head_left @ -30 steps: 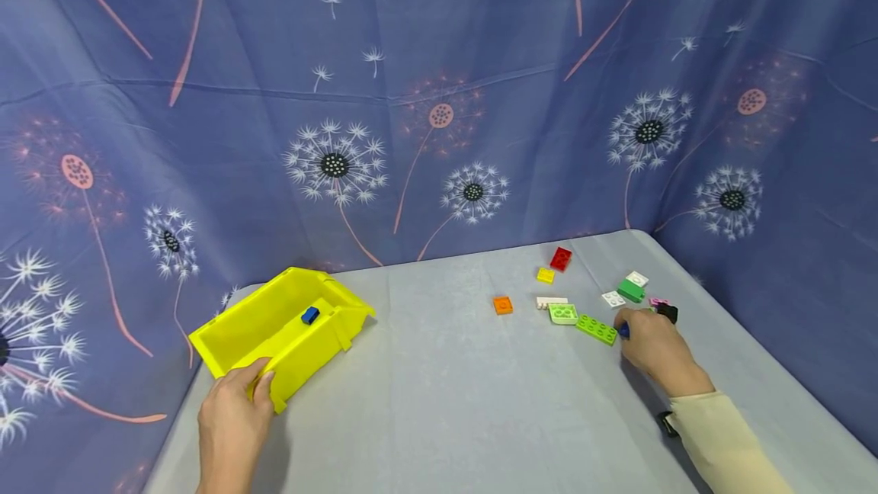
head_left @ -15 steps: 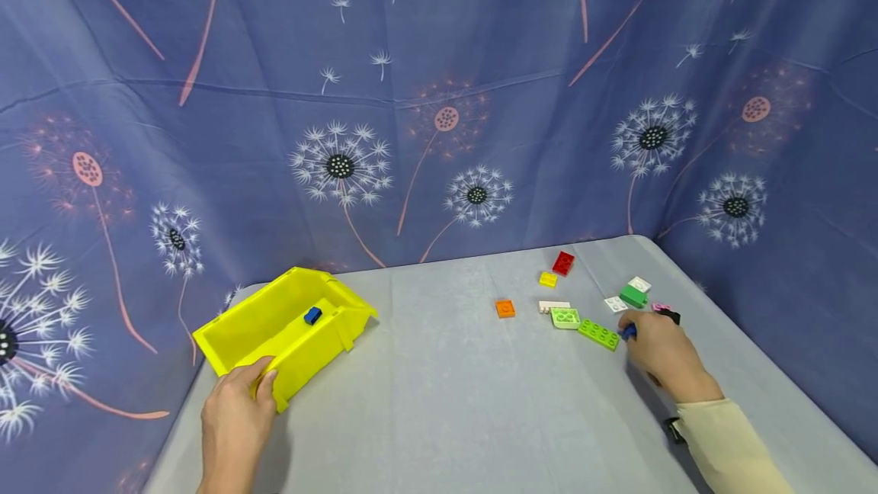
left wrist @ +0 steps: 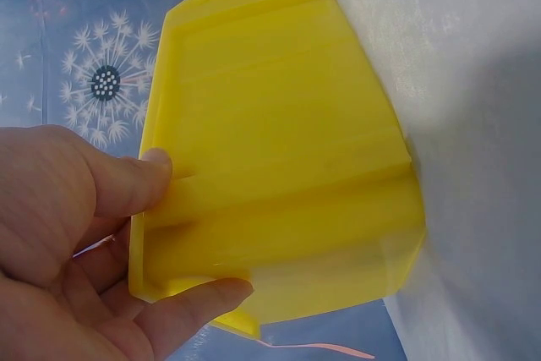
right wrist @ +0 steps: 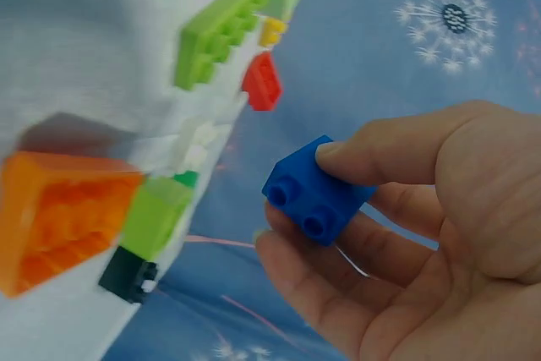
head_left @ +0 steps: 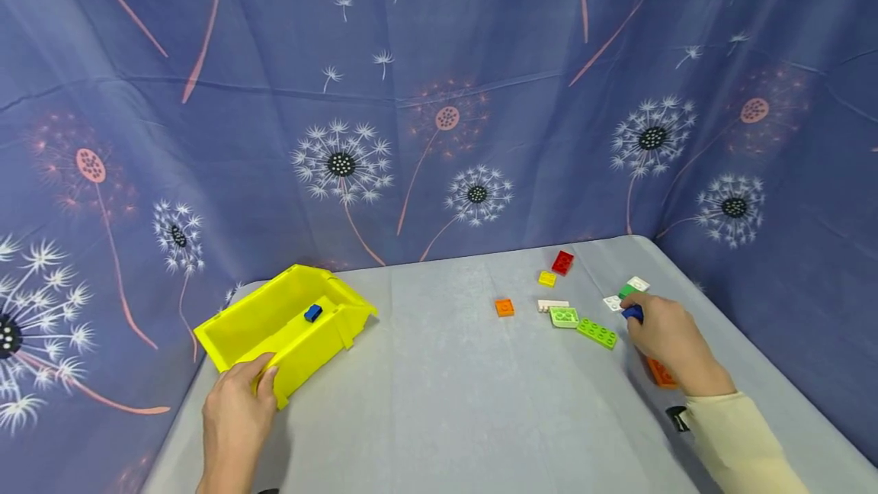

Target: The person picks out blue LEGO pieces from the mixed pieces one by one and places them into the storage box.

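Note:
My left hand (head_left: 238, 421) grips the near rim of a yellow bin (head_left: 312, 360), thumb on one side and fingers on the other, as the left wrist view (left wrist: 279, 124) shows. Inside the bin lies a small blue brick (head_left: 312, 313). Over the right part of the table, my right hand (head_left: 675, 341) pinches another blue toy brick (right wrist: 317, 192) between thumb and fingers, its two studs showing in the right wrist view. Below that hand is an orange brick (head_left: 661, 372). Just left of it sits a lime green brick (head_left: 597, 332).
Several loose bricks are spread at the right: red (head_left: 562, 262), yellow (head_left: 546, 278), small orange (head_left: 504, 307), light green (head_left: 564, 317), and white (head_left: 552, 305). A black brick (right wrist: 127, 275) joins a green one (right wrist: 156, 217) in the right wrist view. A patterned cloth (head_left: 439, 36) walls the table.
My right hand has lifted the blue brick up off the area beside the lime brick, uncovering the orange brick beneath. My left hand keeps its grip on the bin.

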`<state>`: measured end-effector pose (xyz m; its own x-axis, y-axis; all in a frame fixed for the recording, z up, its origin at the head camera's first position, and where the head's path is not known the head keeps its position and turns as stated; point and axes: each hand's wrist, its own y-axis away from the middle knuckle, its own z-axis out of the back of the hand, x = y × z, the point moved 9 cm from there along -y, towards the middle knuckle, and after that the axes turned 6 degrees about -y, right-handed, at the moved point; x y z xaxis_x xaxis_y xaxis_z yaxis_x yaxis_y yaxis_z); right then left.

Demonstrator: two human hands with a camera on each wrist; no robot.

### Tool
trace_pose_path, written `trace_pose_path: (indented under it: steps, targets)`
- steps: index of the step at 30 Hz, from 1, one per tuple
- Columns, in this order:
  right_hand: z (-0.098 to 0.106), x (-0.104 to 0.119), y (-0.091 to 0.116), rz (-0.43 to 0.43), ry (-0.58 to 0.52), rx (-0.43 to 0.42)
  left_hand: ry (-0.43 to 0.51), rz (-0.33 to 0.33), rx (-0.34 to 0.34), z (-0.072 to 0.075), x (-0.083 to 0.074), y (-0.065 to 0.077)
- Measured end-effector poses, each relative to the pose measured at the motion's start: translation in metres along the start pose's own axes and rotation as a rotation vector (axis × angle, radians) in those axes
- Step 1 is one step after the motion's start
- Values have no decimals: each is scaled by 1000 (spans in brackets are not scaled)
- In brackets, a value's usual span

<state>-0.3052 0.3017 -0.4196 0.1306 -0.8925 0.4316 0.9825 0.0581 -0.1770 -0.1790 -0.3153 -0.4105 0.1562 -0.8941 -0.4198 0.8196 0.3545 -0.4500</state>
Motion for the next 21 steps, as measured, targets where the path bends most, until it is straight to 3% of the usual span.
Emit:
trace_pose_path:
  steps: [9, 21]
  targets:
    - [27, 36, -12, 44, -55, -62, -6, -6, 5, -1, -1, -1]
    - [49, 109, -30, 137, -115, -100, -5, 13, 26, -2, 0, -1]
